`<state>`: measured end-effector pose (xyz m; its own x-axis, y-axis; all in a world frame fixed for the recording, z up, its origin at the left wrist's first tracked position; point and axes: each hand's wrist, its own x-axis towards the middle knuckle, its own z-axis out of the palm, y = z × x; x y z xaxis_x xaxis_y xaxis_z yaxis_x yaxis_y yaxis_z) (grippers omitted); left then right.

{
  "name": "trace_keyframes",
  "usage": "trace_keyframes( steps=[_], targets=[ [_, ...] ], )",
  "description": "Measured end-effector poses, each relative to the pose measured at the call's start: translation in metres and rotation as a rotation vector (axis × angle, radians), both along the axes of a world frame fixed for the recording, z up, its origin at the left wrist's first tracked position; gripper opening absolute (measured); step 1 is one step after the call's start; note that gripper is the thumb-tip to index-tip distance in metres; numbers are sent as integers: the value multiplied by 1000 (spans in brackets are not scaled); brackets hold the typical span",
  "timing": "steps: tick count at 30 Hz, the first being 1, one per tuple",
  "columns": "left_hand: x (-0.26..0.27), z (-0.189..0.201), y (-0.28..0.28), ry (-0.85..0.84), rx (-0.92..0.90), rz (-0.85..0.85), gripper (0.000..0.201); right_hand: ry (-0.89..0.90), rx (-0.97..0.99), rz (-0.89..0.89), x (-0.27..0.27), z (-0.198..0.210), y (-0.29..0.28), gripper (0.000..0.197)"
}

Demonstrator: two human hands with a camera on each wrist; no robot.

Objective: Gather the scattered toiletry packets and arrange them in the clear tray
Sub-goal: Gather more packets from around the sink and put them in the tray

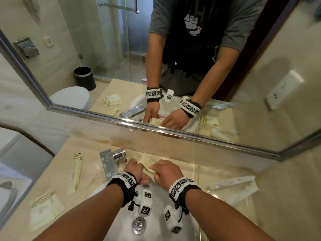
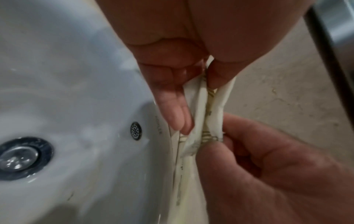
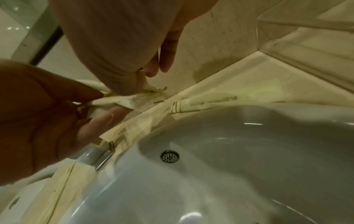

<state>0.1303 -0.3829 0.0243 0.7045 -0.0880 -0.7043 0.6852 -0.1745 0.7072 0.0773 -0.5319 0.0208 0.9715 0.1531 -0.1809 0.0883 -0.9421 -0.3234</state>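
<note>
Both hands are meeting just behind the sink [image 1: 156, 221], beside the faucet [image 1: 111, 162]. The left hand [image 1: 134, 171] is pinching a bunch of cream toiletry packets [image 2: 203, 119] between thumb and fingers, and the right hand [image 1: 166, 171] is gripping the same bunch from the other end, so each grip is closing on the packets.

Judging by the layout, gathering is only partly done. A long packet [image 1: 76, 173] is lying left of the sink, and a stack of square packets [image 1: 45, 209] is lying nearer the front edge on that side. The clear tray [image 1: 238, 188] is sitting to the right of the sink on the table [image 1: 205, 173]; its contents are hard to read.

Room is looking tight behind the sink, with the mirror [image 1: 191, 84] ledge close; the stretch between sink and tray is looking open.
</note>
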Motion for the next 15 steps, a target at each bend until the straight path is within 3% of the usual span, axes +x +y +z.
trace_keyframes(
  steps=[3,6,9,12,15],
  targets=[
    [-3,12,3,79,-91,66,29,-49,-17,2,-6,6,2,38],
    [-6,20,7,137,-147,61,41,-119,-20,33,-10,8,0,34],
    [-10,21,9,54,-102,-5,23,-117,22,12,-20,17,1,37],
    [-14,22,11,-23,-53,-42,13,35,208,-310,-26,29,6,49],
    [-20,32,10,-88,-62,-46,13,227,485,-641,-29,37,11,76]
  ],
)
